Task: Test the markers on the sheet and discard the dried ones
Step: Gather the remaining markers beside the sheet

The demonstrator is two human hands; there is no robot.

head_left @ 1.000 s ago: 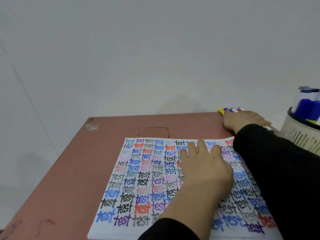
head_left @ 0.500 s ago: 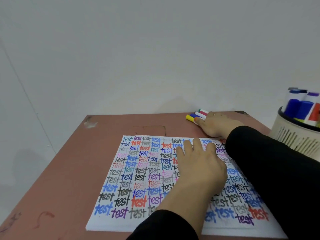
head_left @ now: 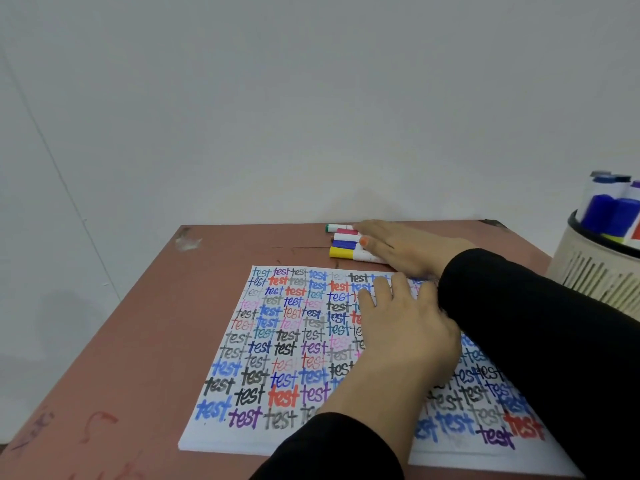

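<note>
On the reddish-brown tabletop [head_left: 145, 323] in front of you lies the white paper sheet [head_left: 277, 341], its face filled with rows of the handwritten word "test" in blue, black, red, purple, pink and grey ink; some words are bold and dark, others pale and thin. Your left hand [head_left: 405, 327] lies palm down on the middle of the sheet, fingers stretched forward and close together, gripping nothing. It and its black sleeve [head_left: 329, 448] hide much of the writing there.

Beyond the sheet's far edge, near the wall, sits the small cluster of white-barrelled markers [head_left: 346, 242], lying side by side with green, pink, blue and yellow caps pointing left. Your right hand [head_left: 401, 245] lies flat over their right ends, fingers extended rather than curled around any one, so the barrels are mostly covered and you cannot count them surely.

At the far right, the cream slotted round container [head_left: 595, 271] is cut off by the frame edge; it holds blurred upright markers [head_left: 609, 209] with blue caps, too soft to make out in detail.
</note>
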